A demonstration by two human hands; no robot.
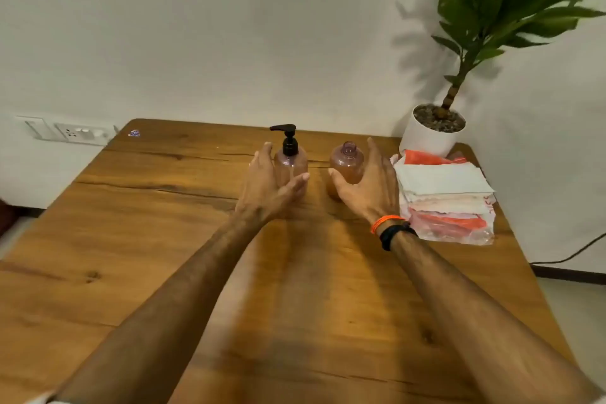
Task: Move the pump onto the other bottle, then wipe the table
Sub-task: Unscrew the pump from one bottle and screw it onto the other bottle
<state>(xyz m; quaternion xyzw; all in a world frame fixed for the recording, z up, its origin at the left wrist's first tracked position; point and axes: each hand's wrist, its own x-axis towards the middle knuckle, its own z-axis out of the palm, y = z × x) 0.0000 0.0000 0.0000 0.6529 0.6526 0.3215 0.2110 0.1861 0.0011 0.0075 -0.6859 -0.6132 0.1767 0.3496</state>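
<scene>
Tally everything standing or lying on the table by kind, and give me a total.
Bottles: 2, the bottle with the pump and the open bottle
Pumps: 1, the black pump
Potted plants: 1, the potted plant
Stacks of cloths: 1, the stack of cloths
Total: 5

Wooden bench (137, 239), dark grain cracks running across, rounded far corners. On it, far centre: bottle w/ pump (290, 165) upright, black pump on top, and just to its right, apart, an open-neck bottle (346, 165), also upright. Far right: stack of cloths (444, 193) in clear plastic, white and orange. Behind the stack, at the far right corner, white plant pot (426, 138). Small sticker (134, 133) near the far left corner.
</scene>
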